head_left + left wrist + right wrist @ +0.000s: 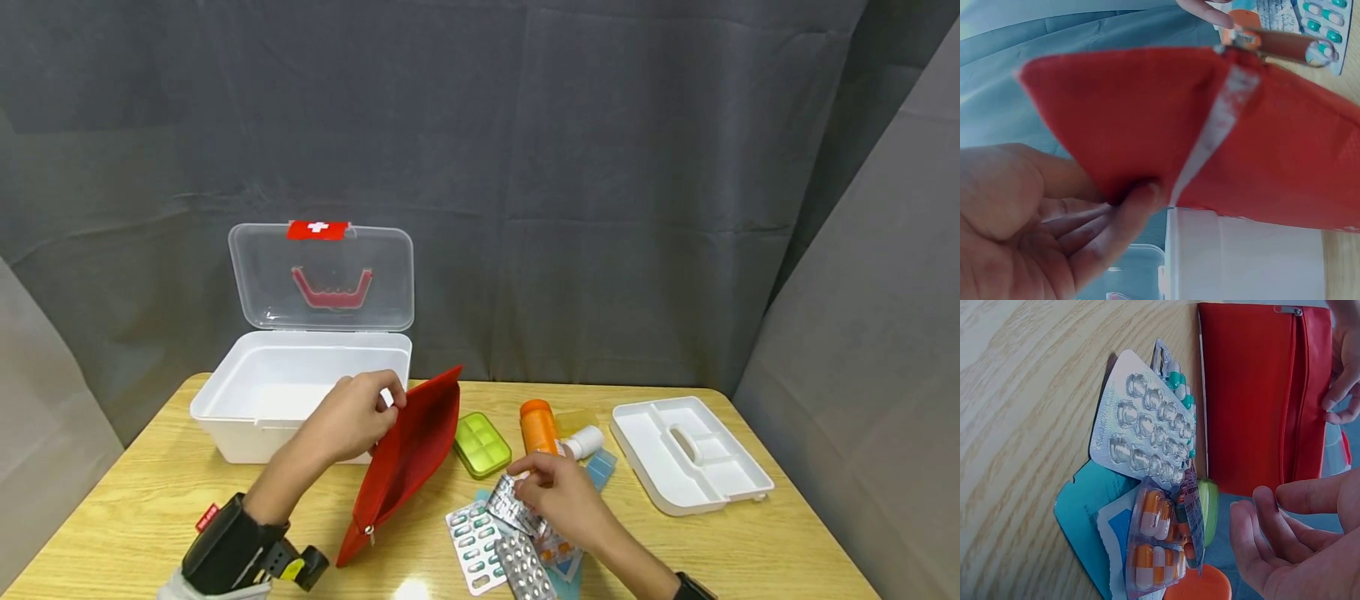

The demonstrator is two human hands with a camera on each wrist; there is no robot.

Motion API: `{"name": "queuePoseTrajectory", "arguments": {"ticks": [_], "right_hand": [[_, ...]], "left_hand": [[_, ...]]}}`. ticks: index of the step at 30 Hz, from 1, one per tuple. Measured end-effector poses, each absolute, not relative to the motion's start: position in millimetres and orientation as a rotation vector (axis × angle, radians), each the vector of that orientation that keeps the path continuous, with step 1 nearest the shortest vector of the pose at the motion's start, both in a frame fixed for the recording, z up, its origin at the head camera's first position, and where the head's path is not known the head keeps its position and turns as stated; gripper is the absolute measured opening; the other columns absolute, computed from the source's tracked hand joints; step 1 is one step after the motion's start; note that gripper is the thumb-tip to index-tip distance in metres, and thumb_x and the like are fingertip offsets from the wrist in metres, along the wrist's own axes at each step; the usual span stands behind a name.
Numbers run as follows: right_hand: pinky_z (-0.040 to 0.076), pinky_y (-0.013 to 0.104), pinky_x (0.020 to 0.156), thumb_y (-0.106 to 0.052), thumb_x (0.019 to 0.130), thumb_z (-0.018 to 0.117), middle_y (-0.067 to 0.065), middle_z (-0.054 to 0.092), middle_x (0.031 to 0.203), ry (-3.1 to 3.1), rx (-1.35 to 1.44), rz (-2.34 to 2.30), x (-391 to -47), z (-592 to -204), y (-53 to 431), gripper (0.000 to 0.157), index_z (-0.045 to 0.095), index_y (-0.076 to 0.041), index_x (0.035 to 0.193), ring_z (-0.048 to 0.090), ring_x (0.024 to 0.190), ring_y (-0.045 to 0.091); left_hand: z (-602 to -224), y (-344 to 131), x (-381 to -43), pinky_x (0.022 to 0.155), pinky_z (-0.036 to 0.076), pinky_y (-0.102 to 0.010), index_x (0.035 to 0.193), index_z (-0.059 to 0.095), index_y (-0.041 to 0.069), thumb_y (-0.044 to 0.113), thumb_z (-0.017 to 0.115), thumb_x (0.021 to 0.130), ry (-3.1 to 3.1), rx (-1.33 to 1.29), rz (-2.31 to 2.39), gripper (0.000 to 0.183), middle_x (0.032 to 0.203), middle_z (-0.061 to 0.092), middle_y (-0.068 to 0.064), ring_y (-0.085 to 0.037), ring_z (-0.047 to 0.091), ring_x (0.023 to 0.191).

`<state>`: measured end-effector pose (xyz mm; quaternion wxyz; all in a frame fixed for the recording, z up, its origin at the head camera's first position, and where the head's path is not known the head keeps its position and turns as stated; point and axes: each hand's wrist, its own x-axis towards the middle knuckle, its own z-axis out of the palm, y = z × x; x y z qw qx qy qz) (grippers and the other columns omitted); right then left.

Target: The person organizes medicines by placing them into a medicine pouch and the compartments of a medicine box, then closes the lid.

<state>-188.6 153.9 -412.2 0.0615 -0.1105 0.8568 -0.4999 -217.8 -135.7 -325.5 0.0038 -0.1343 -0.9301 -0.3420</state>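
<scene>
My left hand [367,414] pinches the edge of a red zip pouch [412,467], its thumb and fingers bent over the fabric in the left wrist view. The pouch stands tilted on the table, its mouth spread apart. Over a pile of blister packs hovers my right hand [562,500], fingers loosely bent, with nothing between them in the right wrist view. Below it lie a silver blister pack [512,505], a green-and-white capsule pack [472,546], a pack with clear domes [1147,422] and an orange-and-white capsule pack [1154,565].
A white first-aid box [247,433] with its clear lid [322,250] raised stands at the back left. Nearby are a green pill box [482,446], an orange bottle [538,425], a white bottle [587,441] and a blue pill case [601,468]. A white tray [708,479] lies right.
</scene>
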Motion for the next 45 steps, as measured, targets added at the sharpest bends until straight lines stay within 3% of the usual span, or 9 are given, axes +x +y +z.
{"name": "queuePoseTrajectory", "arguments": {"ticks": [8, 17, 22, 26, 37, 45], "right_hand": [[0.050, 0.024, 0.061, -0.005, 0.091, 0.064, 0.010, 0.073, 0.087, 2.582, -0.344, -1.521, -188.2, -412.2, 154.3, 0.022, 0.071, 0.001, 0.111, 0.062, 0.073, 0.019], [0.050, 0.024, 0.060, -0.004, 0.091, 0.064, 0.011, 0.073, 0.087, 2.585, -0.350, -1.519, -188.6, -412.3, 153.8, 0.022, 0.069, 0.003, 0.111, 0.064, 0.072, 0.021], [0.050, 0.024, 0.059, -0.005, 0.091, 0.064, 0.011, 0.072, 0.084, 2.591, -0.339, -1.519, -188.6, -412.9, 153.8, 0.022, 0.069, 0.003, 0.111, 0.063, 0.070, 0.020], [0.049, 0.024, 0.059, -0.006, 0.090, 0.066, 0.009, 0.070, 0.080, 2.610, -0.329, -1.516, -188.8, -414.4, 154.0, 0.022, 0.070, 0.001, 0.110, 0.060, 0.067, 0.017], [0.048, 0.025, 0.064, -0.009, 0.084, 0.077, -0.001, 0.065, 0.076, 2.739, -0.368, -1.375, -189.1, -417.6, 160.1, 0.026, 0.070, -0.002, 0.109, 0.058, 0.068, 0.012], [0.049, 0.032, 0.064, -0.016, 0.078, 0.085, 0.002, 0.068, 0.089, 2.935, -0.298, -1.076, -189.2, -419.7, 168.4, 0.036, 0.071, -0.009, 0.110, 0.059, 0.073, 0.011]], "left_hand": [[-320.1, -144.6, -207.8, 0.055, 0.057, -0.033, 0.123, 0.061, 0.001, -0.001, 0.065, 0.087, -3.011, -0.451, -1.201, 0.036, 0.082, 0.068, -0.008, -0.016, 0.064, 0.054], [-326.7, -155.6, -195.9, 0.061, 0.057, -0.031, 0.137, 0.058, 0.006, -0.002, 0.061, 0.086, -2.930, -0.492, -1.341, 0.052, 0.091, 0.073, -0.009, -0.016, 0.068, 0.070], [-335.5, -157.1, -192.8, 0.062, 0.057, -0.030, 0.114, 0.068, 0.002, 0.006, 0.066, 0.088, -2.882, -0.357, -1.394, 0.026, 0.085, 0.076, -0.005, -0.015, 0.069, 0.062], [-342.9, -157.8, -189.9, 0.062, 0.056, -0.029, 0.096, 0.073, 0.004, 0.009, 0.067, 0.089, -2.838, -0.266, -1.417, 0.010, 0.077, 0.075, -0.001, -0.015, 0.067, 0.059], [-349.3, -158.4, -184.2, 0.063, 0.056, -0.026, 0.092, 0.077, 0.008, 0.015, 0.070, 0.090, -2.770, -0.188, -1.361, 0.010, 0.080, 0.077, 0.001, -0.009, 0.069, 0.067], [-352.1, -158.7, -181.7, 0.062, 0.054, -0.025, 0.098, 0.079, 0.008, 0.017, 0.072, 0.091, -2.765, -0.150, -1.366, 0.013, 0.084, 0.078, -0.001, -0.010, 0.068, 0.069]]}}
